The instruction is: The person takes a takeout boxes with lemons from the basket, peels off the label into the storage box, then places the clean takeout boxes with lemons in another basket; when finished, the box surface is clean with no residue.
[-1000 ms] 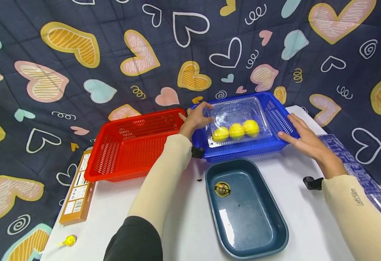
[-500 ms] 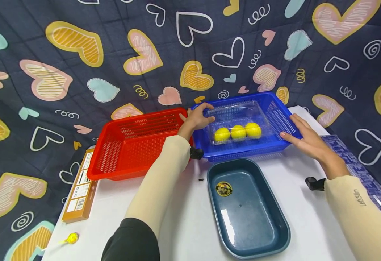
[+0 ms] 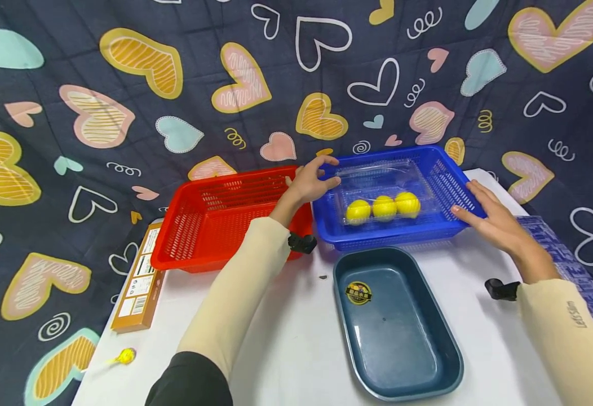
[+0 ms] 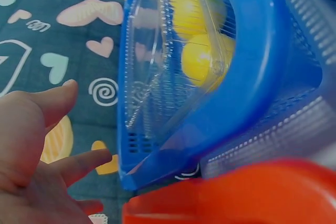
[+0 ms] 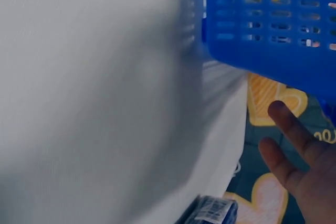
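Observation:
Three yellow balls [image 3: 384,208] sit inside a clear plastic container [image 3: 372,172], which lies in the blue perforated basket [image 3: 398,232]. My left hand [image 3: 305,185] hovers at that basket's left end, thumb and fingers spread. In the left wrist view, the left hand [image 4: 39,166] shows apart from the basket's rim and holds nothing. At the right end, my right hand [image 3: 503,230] has its straight fingertips right at the rim. The right wrist view catches the right hand [image 5: 310,169] with two fingers stretched out below the basket wall [image 5: 252,51], nothing between them.
A red perforated basket [image 3: 233,256] stands left of the blue one, and a teal tray [image 3: 398,349] lies in front. Farther left are a brown box [image 3: 139,287] and a yellow lollipop [image 3: 125,356]. A blue patterned package [image 3: 565,254] lies right. Heart-print cloth [image 3: 256,124] hangs behind.
The clear container with the balls has settled lower into the blue basket. Both hands keep nearly the same pose. The whole head view has shifted, so everything appears farther right.

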The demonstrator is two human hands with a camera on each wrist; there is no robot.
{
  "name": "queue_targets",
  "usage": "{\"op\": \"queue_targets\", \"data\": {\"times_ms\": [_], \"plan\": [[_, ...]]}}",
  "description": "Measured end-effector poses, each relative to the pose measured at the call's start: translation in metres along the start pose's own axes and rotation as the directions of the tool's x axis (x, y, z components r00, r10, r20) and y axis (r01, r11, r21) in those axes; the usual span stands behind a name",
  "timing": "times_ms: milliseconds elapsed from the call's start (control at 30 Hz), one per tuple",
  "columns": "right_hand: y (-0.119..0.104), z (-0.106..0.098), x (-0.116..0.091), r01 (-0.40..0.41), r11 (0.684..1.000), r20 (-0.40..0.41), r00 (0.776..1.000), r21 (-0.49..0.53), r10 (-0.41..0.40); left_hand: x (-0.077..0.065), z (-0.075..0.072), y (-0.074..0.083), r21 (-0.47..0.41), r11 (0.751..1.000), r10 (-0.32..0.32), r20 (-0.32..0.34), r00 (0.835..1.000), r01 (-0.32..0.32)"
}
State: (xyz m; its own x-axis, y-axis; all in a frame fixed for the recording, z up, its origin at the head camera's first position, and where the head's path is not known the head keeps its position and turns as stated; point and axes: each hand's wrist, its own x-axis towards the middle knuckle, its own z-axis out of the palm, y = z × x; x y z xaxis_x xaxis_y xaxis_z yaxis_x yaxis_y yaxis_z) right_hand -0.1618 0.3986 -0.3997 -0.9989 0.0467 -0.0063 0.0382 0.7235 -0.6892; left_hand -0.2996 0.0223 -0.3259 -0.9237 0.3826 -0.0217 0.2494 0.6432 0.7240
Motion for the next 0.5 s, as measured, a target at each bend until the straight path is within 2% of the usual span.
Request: {"op": "queue_targets", "data": {"times_ms": [233,500], "plan": [[0.001,-0.013,0.001,-0.020,0.999,-0.035,0.999,-0.037,0.018,-0.015,-0.009,0.003,-0.010,0.999,0.040,-0.032,0.999,-0.041],[-0.012,-0.038,0.004,-0.095,0.975,-0.059,0.995,-0.201,0.085,-0.034,-0.020,0.003,0.012,0.995,0.097,-0.091,0.991,-0.096]]}}
